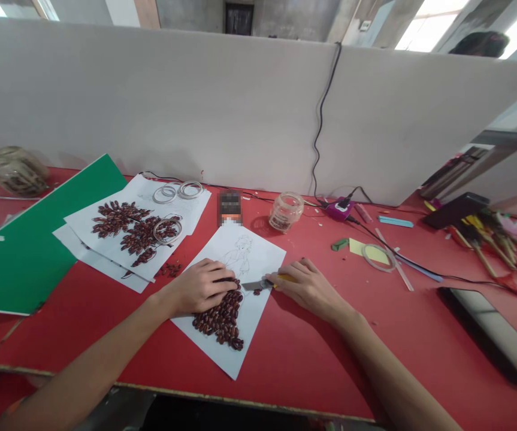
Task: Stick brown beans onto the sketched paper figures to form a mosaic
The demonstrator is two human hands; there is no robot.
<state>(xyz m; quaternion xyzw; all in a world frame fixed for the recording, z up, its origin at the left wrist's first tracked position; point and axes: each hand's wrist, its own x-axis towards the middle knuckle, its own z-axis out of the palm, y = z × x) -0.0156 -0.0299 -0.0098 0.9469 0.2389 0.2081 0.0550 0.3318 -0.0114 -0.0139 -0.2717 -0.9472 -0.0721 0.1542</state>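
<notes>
A white sheet (258,254) with a line drawing of a figure lies on the red table (312,353) in front of me. Dark brown seeds (222,320) cover the lower part of the drawing. My left hand (202,287) rests curled on the sheet at the top of the seed patch, fingertips pressed down on the seeds. My right hand (305,284) lies beside the sheet's right edge, closed on a yellow-handled utility knife (262,284) whose blade points left toward the seeds.
Left of me lie more white sheets with seed pictures (135,230), tape rings (178,191) and a green card (29,239). A small glass jar (286,211) stands behind the sheet. Cables, paper strips and craft sticks (487,239) clutter the right side. A grey partition (195,102) closes the back.
</notes>
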